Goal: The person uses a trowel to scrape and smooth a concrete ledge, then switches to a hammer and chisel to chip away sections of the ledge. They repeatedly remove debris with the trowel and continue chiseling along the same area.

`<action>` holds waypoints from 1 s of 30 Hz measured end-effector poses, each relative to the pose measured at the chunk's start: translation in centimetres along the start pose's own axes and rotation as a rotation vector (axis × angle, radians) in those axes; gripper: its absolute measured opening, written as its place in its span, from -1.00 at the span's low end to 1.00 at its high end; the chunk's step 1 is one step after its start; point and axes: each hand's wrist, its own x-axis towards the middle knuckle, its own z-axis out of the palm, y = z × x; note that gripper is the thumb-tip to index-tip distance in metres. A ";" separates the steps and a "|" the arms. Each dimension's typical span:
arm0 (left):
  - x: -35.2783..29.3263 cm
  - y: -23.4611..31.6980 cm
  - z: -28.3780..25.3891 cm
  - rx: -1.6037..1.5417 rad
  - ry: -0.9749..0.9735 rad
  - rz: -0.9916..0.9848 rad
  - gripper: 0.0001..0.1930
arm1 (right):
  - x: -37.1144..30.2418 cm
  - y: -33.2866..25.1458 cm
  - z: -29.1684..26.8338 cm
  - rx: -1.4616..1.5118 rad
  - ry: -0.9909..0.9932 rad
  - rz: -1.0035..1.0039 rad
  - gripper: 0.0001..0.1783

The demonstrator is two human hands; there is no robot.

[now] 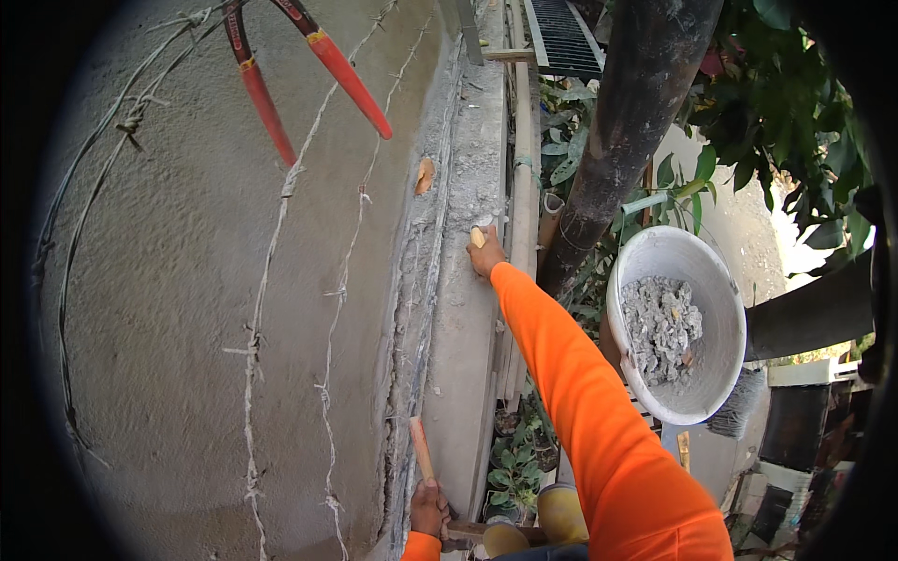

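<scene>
My right hand (pixel 487 253), at the end of an outstretched orange sleeve, is closed around a short tool with a pale wooden handle (pixel 477 237). It works against the rough mortar-strewn top of a concrete ledge (pixel 463 351); the tool's working end cannot be made out. Lower down, my left hand (pixel 428 510) grips a wooden handle (pixel 422 449) pointing up along the ledge, its other end hidden. An orange-brown fragment (pixel 425 176) lies on the ledge's wall side. To the right, a whitish bucket (pixel 621 323) contains grey mortar rubble (pixel 662 327).
Barbed wire (pixel 264 318) runs along the grey wall (pixel 168 327), and red-handled pliers (pixel 348 82) hang at the upper left. A dark pole (pixel 631 140) rises beside the ledge. Below are yellow boots (pixel 561 512), potted plants (pixel 514 472) and a brush (pixel 739 407).
</scene>
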 end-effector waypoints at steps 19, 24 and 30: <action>3.9 -0.6 3.4 0.149 -0.066 -0.096 -0.63 | -10.3 -8.1 -7.1 0.544 -0.035 0.197 -0.42; 6.4 0.4 3.8 0.053 -0.091 -0.116 -0.64 | -19.1 -15.8 -15.4 0.770 -0.162 0.253 -0.42; 9.1 0.6 3.1 0.009 -0.065 -0.088 -0.72 | -29.4 -21.3 -26.3 0.868 -0.241 0.150 -0.38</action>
